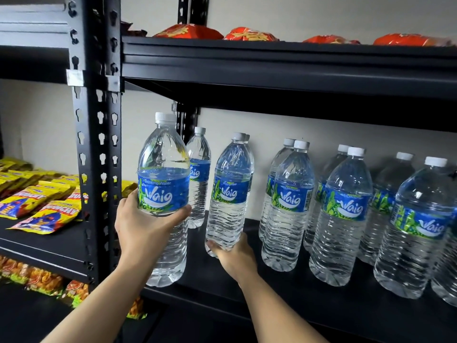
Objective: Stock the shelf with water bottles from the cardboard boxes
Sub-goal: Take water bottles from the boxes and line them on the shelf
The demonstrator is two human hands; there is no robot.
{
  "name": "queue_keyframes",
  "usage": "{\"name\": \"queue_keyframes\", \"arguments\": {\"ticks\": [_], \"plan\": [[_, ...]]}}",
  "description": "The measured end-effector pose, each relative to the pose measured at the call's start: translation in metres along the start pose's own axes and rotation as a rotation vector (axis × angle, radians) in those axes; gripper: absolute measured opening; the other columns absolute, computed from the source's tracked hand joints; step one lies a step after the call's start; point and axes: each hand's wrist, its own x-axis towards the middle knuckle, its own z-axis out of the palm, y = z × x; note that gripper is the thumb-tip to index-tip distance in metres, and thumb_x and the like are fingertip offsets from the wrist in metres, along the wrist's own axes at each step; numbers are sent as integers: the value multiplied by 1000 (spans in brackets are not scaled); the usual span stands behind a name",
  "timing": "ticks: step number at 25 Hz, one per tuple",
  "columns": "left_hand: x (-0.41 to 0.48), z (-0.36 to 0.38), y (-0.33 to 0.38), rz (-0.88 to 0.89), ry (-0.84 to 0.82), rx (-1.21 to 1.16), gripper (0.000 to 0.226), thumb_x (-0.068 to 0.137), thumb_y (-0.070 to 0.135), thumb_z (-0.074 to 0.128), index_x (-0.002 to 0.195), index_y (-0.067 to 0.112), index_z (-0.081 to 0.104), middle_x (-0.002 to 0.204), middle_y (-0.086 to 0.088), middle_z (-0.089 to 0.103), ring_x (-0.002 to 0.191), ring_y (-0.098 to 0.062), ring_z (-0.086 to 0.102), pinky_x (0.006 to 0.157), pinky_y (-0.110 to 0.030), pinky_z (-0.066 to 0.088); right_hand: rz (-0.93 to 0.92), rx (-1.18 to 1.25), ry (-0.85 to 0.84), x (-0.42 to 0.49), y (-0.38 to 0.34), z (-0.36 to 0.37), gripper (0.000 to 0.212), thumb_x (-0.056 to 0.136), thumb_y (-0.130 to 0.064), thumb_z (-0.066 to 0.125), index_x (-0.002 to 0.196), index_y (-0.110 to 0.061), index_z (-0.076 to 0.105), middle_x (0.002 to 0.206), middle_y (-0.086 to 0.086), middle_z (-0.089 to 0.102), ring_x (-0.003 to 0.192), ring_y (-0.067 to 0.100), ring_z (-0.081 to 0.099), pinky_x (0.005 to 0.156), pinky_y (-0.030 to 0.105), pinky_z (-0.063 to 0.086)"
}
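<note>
Shelf: black metal shelf; stocked bottles stand in rows at right, with a gap at left.
Left hand: wraps first bottle, upright at the shelf's front edge.
Right hand: cups the base of the tilted second bottle.
Advice: stand both upright in the gap, labels forward.

Left hand curls round the near bottle, its fingertips out of sight behind the plastic. Right hand cups the next bottle low down, fingers partly lost behind the base. Behind that one, a hidden bottle shows only its cap. At the far right the last bottle is sliced by the frame edge. Up top, the orange bags sit half masked by the shelf lip, print unreadable. Both forearms run off the bottom.
</note>
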Motion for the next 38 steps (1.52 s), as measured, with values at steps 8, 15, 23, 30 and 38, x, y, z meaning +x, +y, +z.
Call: {"name": "queue_keyframes", "arguments": {"ticks": [8, 15, 23, 30, 38], "plan": [[4, 7, 4, 21, -6, 4, 81, 37, 66, 83, 102, 24, 63, 100, 1, 60, 96, -23, 63, 91, -50, 53, 20, 5, -20, -1, -3, -3, 86, 66, -72, 71, 134, -31, 37, 136, -9, 56, 127, 22, 52, 105, 36, 42], [11, 9, -4, 18, -16, 16, 77, 38, 68, 84, 99, 27, 63, 99, 2, 63, 95, -22, 64, 89, -51, 54, -25, -17, -85, -1, -3, -3, 94, 64, -74, 69, 140, -31, 34, 141, -10, 49, 132, 24, 47, 109, 36, 38], [35, 25, -5, 87, -48, 32, 67, 46, 57, 90, 99, 28, 61, 100, 0, 66, 100, -23, 62, 91, -49, 51, -189, -268, -133, -4, 16, -18, 88, 76, -80, 49, 145, -29, 30, 144, -4, 50, 131, 22, 49, 106, 39, 41], [45, 52, -25, 38, -136, 50, 60, 55, 47, 92, 98, 18, 62, 92, -1, 68, 93, -24, 66, 84, -33, 50, -212, -298, -124, -4, 18, -19, 78, 81, -75, 48, 141, -26, 35, 142, -1, 52, 130, 22, 48, 105, 37, 41], [18, 41, -73, -82, -426, 175, 95, 64, 48, 86, 136, 22, 30, 139, -7, 48, 126, -27, 50, 101, -39, 39, -226, -335, -87, -5, 13, -22, 81, 82, -76, 50, 143, -25, 34, 143, -1, 51, 130, 22, 49, 102, 38, 44]]}}
